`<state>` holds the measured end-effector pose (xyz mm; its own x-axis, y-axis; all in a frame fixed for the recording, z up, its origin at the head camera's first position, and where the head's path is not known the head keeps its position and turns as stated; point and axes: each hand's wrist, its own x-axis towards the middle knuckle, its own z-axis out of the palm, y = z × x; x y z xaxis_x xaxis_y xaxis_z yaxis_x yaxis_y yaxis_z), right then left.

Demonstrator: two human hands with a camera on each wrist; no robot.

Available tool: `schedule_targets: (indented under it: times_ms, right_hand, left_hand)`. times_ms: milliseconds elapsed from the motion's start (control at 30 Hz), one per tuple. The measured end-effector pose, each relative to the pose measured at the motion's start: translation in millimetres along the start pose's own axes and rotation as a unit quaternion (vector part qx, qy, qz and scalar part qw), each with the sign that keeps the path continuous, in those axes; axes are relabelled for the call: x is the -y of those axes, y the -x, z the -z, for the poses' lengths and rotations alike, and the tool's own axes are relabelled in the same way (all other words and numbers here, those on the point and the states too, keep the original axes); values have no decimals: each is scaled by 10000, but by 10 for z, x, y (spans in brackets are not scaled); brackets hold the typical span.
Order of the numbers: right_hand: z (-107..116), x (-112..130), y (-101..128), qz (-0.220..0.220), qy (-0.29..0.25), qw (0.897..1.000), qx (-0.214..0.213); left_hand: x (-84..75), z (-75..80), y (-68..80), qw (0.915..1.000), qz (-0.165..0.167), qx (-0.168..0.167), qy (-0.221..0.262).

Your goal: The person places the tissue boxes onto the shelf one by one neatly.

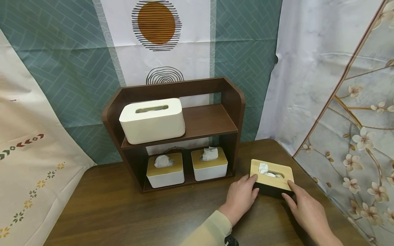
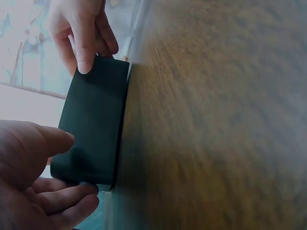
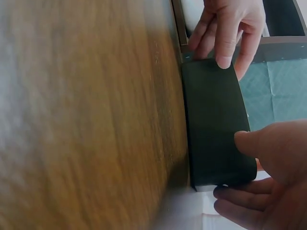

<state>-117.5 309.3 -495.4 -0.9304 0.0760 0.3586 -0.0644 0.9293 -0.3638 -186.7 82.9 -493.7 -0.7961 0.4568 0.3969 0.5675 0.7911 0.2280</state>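
Observation:
A tissue box with a black body and a light wooden lid [image 1: 272, 182] is on the table at the right, white tissue showing in its slot. My left hand [image 1: 241, 196] grips its left end, and my right hand [image 1: 307, 208] holds the right end. From the left wrist view, the black front side [image 2: 93, 115] faces me, with a thumb on it at each end. The fingers wrap round the short ends, and their tips are partly hidden. In the right wrist view the same black side [image 3: 216, 124] lies between both hands, its lower edge at or close to the tabletop.
Left of the hands stands a dark brown two-tier shelf [image 1: 229, 126]. On its upper tier sits a large cream tissue box [image 1: 155, 128]. Below are two white tissue boxes with wooden lids, one left [image 1: 166, 179] and one right [image 1: 210, 172]. A flowered curtain [image 1: 347, 136] borders the table's right edge.

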Motion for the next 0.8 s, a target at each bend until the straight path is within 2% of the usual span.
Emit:
schedule_targets:
  times_ms: [167,367,567,800]
  right_hand:
    - [18,31,21,-33,16,9999,-120]
    - [52,65,62,-43,30,9984,-557]
    - [106,106,98,-24,-19,9965,-831]
    - [217,171,161,16,-148,9946,-1028]
  left_hand:
    - [-5,14,26,9997,-46,-202,-142]
    - [-23,69,66,9980,-190,-550,-230]
    - [-41,170,110,9939,-359,-979,-346]
    - [-46,305,183,9903,-505,-1237,-370]
